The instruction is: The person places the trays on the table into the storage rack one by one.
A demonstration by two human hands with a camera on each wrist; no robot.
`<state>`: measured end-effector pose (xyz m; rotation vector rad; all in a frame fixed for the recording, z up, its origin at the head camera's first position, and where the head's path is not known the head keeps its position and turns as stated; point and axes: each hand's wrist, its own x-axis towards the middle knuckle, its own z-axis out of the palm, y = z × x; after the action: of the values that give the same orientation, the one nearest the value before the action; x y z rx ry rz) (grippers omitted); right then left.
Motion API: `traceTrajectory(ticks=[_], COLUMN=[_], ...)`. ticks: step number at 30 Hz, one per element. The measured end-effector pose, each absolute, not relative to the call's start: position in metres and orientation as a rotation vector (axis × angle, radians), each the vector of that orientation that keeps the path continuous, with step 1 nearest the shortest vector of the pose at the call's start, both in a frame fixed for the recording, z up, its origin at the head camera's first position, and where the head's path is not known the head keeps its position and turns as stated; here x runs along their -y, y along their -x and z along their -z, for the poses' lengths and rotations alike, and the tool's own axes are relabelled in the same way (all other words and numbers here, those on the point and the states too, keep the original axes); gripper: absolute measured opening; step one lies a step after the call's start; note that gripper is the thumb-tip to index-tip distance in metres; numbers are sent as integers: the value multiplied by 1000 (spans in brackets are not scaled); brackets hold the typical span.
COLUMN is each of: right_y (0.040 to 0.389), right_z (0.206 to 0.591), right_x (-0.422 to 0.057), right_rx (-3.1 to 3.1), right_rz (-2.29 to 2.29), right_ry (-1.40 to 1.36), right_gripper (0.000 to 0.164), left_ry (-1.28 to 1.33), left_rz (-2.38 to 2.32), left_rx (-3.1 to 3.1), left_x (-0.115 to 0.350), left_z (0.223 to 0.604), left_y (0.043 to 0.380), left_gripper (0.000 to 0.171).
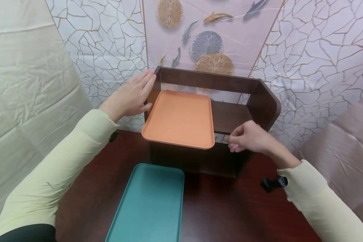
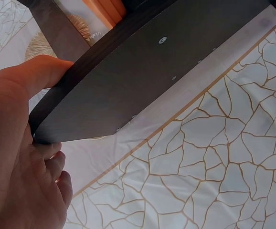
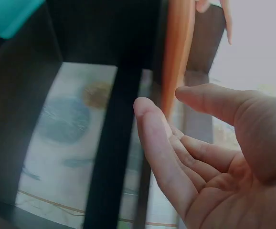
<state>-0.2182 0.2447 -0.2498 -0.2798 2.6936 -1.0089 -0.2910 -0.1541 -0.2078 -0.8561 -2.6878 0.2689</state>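
An orange tray (image 1: 181,119) lies over the left part of a dark brown wooden shelf (image 1: 234,116), its near edge jutting past the front. My left hand (image 1: 133,94) grips the upper left side panel, with the thumb (image 2: 47,74) along the front edge and the fingers on the far side in the left wrist view. Just off the tray's near right corner is my right hand (image 1: 246,137), its fingers loosely bent. In the right wrist view, a gap shows between its thumb (image 3: 209,100) and index finger, with nothing held.
On the dark red-brown table (image 1: 224,215), a teal tray (image 1: 152,201) lies in front of the shelf, to the left. A patterned cloth (image 1: 109,37) hangs behind the shelf. Pale curtains (image 1: 24,84) stand at both sides.
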Motion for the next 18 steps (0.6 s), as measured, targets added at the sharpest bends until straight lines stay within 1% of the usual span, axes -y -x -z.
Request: traceTrajectory(ticks=[8,18], right_y=[193,174], right_z=[303,379], right_x=[-244,-218], right_rx=[-2616,-2507], right_rz=[1025,1040], right_ry=[310,368], right_gripper=[20,20], left_ry=[871,887], left_rz=[-268,-230], left_rx=[2679,2674], left_x=[153,153], left_z=[206,207], left_y=[292,289], left_gripper=[91,90])
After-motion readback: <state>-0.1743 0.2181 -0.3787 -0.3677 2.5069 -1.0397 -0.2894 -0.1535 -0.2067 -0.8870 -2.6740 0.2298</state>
